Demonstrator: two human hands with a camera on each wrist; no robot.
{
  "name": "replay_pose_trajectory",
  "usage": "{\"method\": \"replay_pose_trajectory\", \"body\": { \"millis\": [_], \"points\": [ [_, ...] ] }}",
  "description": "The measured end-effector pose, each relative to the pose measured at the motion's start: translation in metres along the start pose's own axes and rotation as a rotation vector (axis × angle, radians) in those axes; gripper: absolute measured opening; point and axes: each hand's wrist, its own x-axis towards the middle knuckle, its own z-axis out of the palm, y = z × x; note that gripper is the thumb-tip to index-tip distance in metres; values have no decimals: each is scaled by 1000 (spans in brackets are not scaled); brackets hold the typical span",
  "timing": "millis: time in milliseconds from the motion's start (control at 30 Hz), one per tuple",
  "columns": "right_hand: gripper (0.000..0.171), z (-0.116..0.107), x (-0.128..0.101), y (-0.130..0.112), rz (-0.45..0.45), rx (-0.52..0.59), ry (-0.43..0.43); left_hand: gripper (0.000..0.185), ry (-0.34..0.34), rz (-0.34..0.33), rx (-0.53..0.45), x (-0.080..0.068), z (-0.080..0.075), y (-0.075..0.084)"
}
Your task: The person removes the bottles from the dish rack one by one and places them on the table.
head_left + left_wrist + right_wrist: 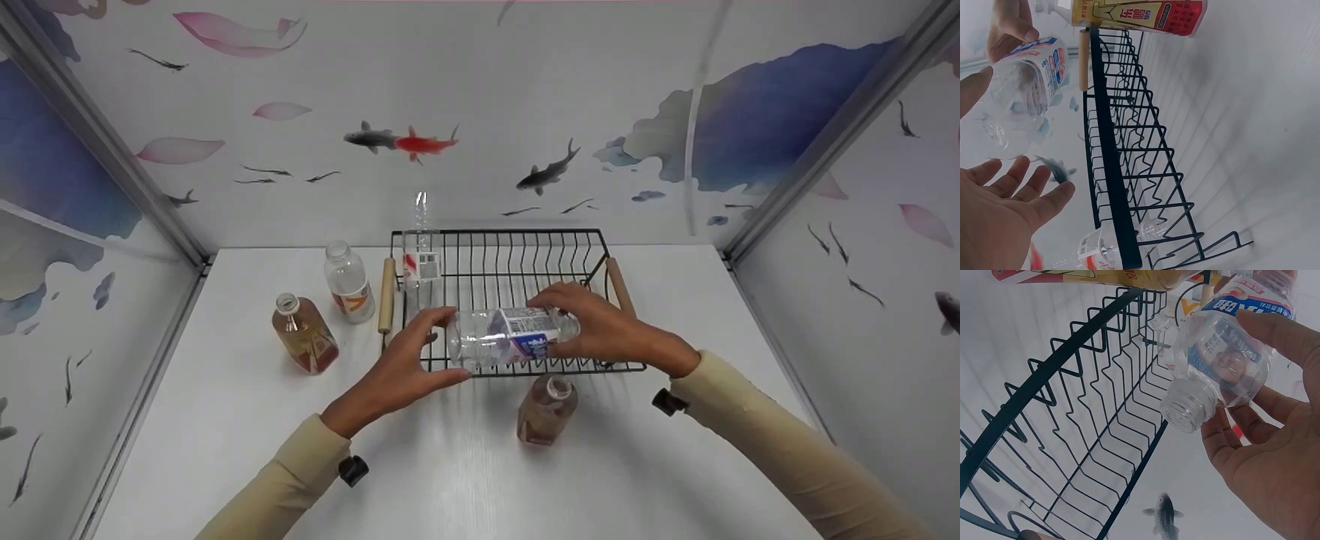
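Over the dish rack [517,275], a clear plastic bottle [480,339] with a blue and white label lies sideways between both hands. My right hand [600,322] grips it near the neck end, thumb on one side and fingers on the other; the bare threaded mouth [1188,405] shows in the right wrist view. Around the base end, my left hand [405,367] is spread, its fingers [1044,197] fairly straight and right by the plastic. A second clear bottle [422,270] with a red and white label stands inside the rack's left end.
Left of the rack are a clear bottle [350,285] with an orange-marked label and a brownish bottle [306,334]. Another brownish bottle [547,411] stands just in front of the rack. Wooden handles [387,296] flank the rack. A patterned wall [480,97] rises behind the white table [450,480].
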Motion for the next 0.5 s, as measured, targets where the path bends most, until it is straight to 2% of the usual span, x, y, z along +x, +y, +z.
{"method": "replay_pose_trajectory", "body": {
  "millis": [233, 500],
  "points": [
    [68, 1, 1, -4, -18, -51, -2, 87, -18, -19, 21, 6, 6, 5],
    [68, 3, 0, -8, -11, -115, -26, 81, -13, -10, 77, 12, 10, 2]
  ]
}}
